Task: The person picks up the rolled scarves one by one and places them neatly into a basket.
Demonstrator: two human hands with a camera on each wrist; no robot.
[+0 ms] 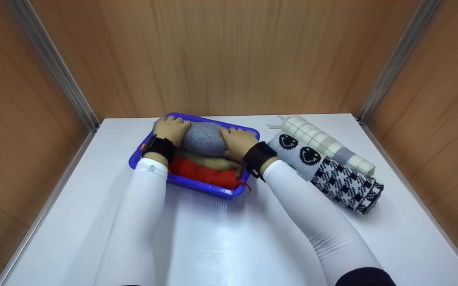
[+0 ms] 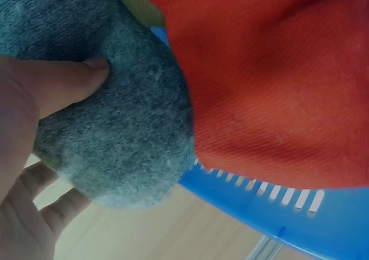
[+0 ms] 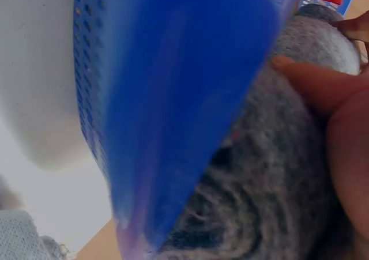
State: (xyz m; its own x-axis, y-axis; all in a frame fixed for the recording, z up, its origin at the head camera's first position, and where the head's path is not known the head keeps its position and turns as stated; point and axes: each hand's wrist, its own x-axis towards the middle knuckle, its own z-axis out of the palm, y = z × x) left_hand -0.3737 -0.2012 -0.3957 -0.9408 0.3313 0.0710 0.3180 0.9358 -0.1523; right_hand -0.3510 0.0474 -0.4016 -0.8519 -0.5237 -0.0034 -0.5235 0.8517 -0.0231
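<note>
A rolled grey scarf lies along the far side of a blue plastic basket. My left hand grips its left end; in the left wrist view the thumb presses on the grey wool and the fingers come round the other side. At the right end, my right hand holds the roll, and the right wrist view shows its spiral end against the basket wall. Nearer me in the basket are a khaki roll and a red roll, whose fringe hangs over the rim.
Right of the basket, a grey roll with black smiley faces and a houndstooth part lies beside a cream checked roll with fringe. Wooden panels enclose the white table at the back and both sides.
</note>
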